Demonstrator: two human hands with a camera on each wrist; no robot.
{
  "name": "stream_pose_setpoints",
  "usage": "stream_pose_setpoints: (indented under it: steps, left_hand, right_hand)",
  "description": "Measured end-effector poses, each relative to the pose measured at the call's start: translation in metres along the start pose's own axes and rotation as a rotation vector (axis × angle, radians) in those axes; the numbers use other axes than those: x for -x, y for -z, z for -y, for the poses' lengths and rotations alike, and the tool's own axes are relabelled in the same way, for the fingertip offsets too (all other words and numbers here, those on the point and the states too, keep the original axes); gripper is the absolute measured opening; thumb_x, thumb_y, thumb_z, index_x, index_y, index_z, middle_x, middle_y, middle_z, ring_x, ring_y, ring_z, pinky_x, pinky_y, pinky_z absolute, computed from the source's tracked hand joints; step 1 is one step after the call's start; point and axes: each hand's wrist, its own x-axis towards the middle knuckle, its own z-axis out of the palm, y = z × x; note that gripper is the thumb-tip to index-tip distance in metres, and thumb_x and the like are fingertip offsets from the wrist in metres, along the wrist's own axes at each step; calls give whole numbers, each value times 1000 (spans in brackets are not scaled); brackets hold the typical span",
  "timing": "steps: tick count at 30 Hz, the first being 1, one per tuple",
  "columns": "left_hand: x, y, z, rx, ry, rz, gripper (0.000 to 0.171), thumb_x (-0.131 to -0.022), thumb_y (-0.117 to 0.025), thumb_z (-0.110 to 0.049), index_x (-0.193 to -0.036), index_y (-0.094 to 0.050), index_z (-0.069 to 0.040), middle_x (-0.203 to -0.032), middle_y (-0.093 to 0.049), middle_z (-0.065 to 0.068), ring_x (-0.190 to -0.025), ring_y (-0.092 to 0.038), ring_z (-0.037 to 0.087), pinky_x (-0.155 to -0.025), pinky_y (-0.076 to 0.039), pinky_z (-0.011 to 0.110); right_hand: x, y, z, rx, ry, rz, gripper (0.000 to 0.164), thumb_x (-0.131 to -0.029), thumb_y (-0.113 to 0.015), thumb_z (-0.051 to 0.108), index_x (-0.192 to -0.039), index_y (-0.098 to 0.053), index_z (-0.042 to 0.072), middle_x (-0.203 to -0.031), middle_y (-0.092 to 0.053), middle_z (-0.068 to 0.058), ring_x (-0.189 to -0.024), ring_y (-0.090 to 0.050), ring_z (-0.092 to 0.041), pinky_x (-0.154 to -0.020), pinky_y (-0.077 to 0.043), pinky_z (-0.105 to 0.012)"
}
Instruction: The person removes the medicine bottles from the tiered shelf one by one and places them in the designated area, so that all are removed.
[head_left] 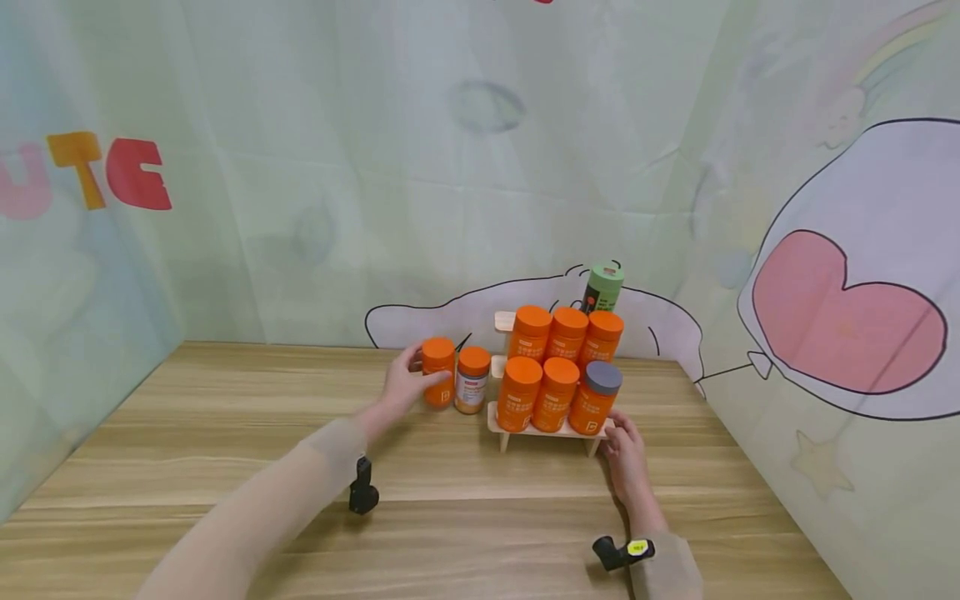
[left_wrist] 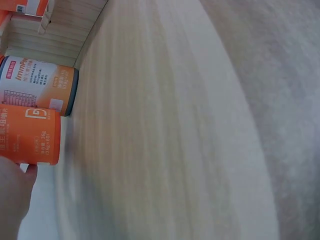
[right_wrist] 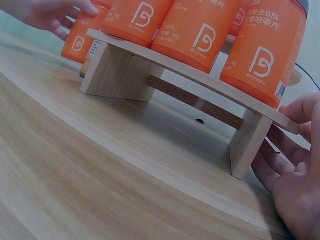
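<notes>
Soft, even light fills the head view, brightening the curtain [head_left: 300, 192] and leaving faint shadows on the table [head_left: 465, 533] below the left sleeve [head_left: 262, 492]. The left wrist view looks dimmer and hazy, its table edge bowed; the right one shows shade beneath the shelf [right_wrist: 117, 72].

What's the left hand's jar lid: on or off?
On: in the head view, the orange lid caps the orange jar held by the left hand. How tightly, I cannot tell.
</notes>
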Motion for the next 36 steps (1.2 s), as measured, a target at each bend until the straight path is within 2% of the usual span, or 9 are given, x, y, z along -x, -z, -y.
stream_pose_setpoints:
  steps: [8, 15, 25, 32, 34, 36]
  left_hand:
    - [3, -1, 7, -15, -1, 11, 67, -86, -74, -10, -144, -43, -4, -139, -51, 22, -125, -49, 38, -107, -42, 51]
    - [4, -3, 10, -26, -7, 5, 68, -84, -76, -10, -144, -43, -2, -139, -52, 23, -126, -49, 39, -107, -42, 53]
    - [5, -4, 11, -7, -17, 23, 73, -84, -77, -12, -146, -39, -2, -141, -50, 23, -129, -47, 37, -110, -38, 53]
    - [4, 0, 7, -10, 12, 77, 83, -83, -79, -17, -150, -31, -3, -146, -44, 23, -132, -42, 39, -113, -33, 56]
    - [9, 2, -5, 1, 26, 93, 83, -85, -76, -16, -150, -28, -1, -147, -42, 25, -133, -40, 40, -113, -31, 57]
    - [10, 3, -10, 23, 35, 100, 80, -89, -72, -19, -151, -26, 0, -147, -40, 26, -133, -38, 40, -114, -30, 57]
  right_hand:
    - [-1, 0, 0, -1, -1, 1, 26, -98, -36, 5, -108, -54, 22, -138, -39, -1, -94, -51, -2, -87, -39, -23]
    - [-1, 0, 0, -2, 2, -1, 26, -97, -37, 5, -110, -54, 20, -119, -47, 13, -91, -51, -2, -86, -40, -22]
    - [-1, 0, -2, -20, 17, -4, 28, -96, -36, 3, -106, -54, 23, -114, -49, 16, -83, -50, -2, -82, -40, -21]
    - [-2, 0, -3, -32, 21, 0, 31, -96, -36, 2, -102, -55, 24, -109, -52, 18, -80, -49, -2, -79, -41, -20]
    - [-2, 0, -3, -37, 20, 0, 31, -95, -36, 2, -102, -56, 24, -107, -53, 18, -80, -49, -2, -79, -41, -20]
    - [-1, -1, -3, -35, 20, 2, 31, -96, -36, 2, -103, -56, 24, -107, -53, 18, -80, -49, -2, -79, -41, -20]
